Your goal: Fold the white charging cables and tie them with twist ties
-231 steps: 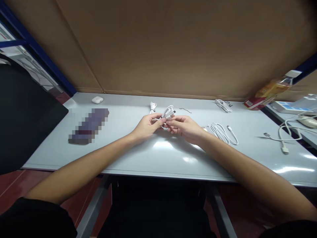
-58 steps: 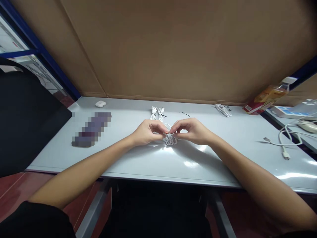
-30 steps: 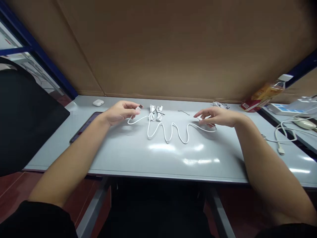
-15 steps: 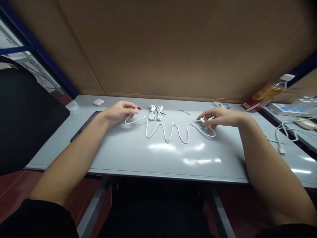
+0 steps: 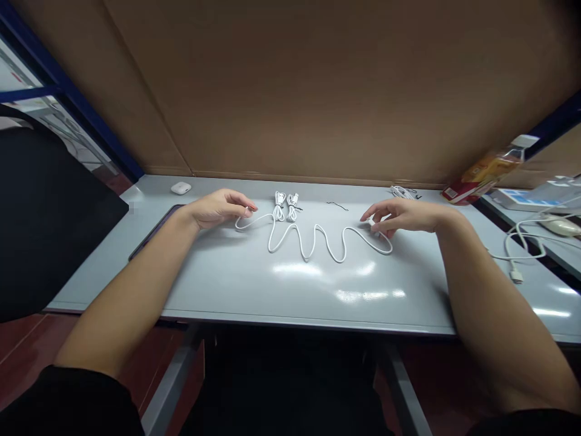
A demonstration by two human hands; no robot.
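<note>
Head view shows the white cable (image 5: pixel 339 261) spread in loose waves across the gray surface (image 5: pixel 272 297), with one end at each hand. The left hand (image 5: pixel 213 209) pinches the left end between thumb and fingers (image 5: pixel 240 198); these cover most of the plug there, so its shape is hard to tell. The right hand (image 5: pixel 408 215) holds the white plug (image 5: pixel 371 222) at the other end, fingertips curled around it. Between the hands, two tied cable bundles (image 5: pixel 279 207) lie just behind the waves, near a black tie (image 5: pixel 337 206). Gray surface stretches from the lowest bends to the front edge (image 5: pixel 295 323); a brown panel (image 5: pixel 290 91) borders the back. The left forearm (image 5: pixel 145 284) partly covers a dark flat device (image 5: pixel 158 230).
</note>
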